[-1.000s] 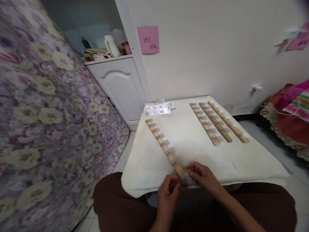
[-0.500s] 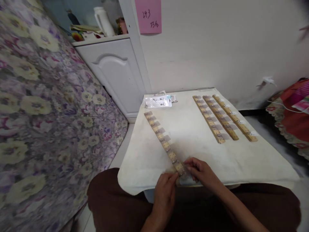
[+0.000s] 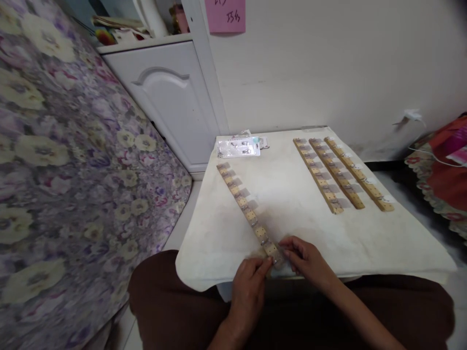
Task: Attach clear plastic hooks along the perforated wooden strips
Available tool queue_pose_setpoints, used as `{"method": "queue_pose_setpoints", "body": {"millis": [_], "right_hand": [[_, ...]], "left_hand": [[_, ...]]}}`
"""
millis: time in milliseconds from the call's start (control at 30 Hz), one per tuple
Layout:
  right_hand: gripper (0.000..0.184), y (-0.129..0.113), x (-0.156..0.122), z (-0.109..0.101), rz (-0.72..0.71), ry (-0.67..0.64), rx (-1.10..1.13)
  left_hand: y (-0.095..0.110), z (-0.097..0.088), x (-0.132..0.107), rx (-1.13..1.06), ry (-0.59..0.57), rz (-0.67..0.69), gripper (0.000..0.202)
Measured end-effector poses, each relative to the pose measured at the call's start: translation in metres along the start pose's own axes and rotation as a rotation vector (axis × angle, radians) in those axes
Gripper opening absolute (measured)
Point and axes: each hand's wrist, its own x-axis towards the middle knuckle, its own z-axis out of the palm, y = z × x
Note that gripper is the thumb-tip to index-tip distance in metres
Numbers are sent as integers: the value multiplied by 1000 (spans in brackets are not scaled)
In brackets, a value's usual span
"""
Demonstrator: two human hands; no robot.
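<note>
Lower centre of the frame: above a lap (image 3: 171, 306) in dark brown cloth, the left hand (image 3: 250, 284) and right hand (image 3: 306, 257) meet, fingertips nearly touching, both pinched on the near end of a strip (image 3: 244, 209). The strip is pale wood, long, flat and narrow, dotted with small holes and crossed at intervals by small metal clips. It lies on the surface (image 3: 288, 209) and runs diagonally away toward the upper left. The work in hand appears to be at its last near section. Whether a small piece sits between the fingertips is too small to tell. Handling at this scale likely calls for a light, steady pinch, with one hand bracing the wood.

The surface is draped in off-white cloth, slightly stained. To the right lie three strips (image 3: 341, 175), parallel and close together. At the far edge rests a clear plastic packet (image 3: 239, 147). Beyond stand a white cabinet (image 3: 171, 102) with an arched panel door, a plain wall and a pink note (image 3: 225, 14). A floral mattress (image 3: 54, 170) fills the left.
</note>
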Motion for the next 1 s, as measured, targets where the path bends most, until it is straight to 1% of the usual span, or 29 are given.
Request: {"method": "queue_pose_setpoints", "body": {"millis": [200, 333, 533, 633, 800, 1000], "right_hand": [[17, -2, 0, 0, -16, 7, -24], [18, -3, 0, 0, -37, 29, -50], [21, -5, -1, 3, -66, 92, -185], [24, -7, -1, 5, -58, 115, -237], [21, -9, 0, 7, -40, 141, -274], [22, -7, 2, 9, -30, 172, -273]], "left_hand": [[-1, -1, 3, 0, -6, 22, 44], [1, -4, 4, -25, -28, 6, 42], [2, -6, 5, -40, -47, -5, 43], [2, -6, 6, -41, -42, 0, 44], [2, -6, 7, -40, -38, -3, 43], [1, -7, 8, -50, -49, 4, 40]]}}
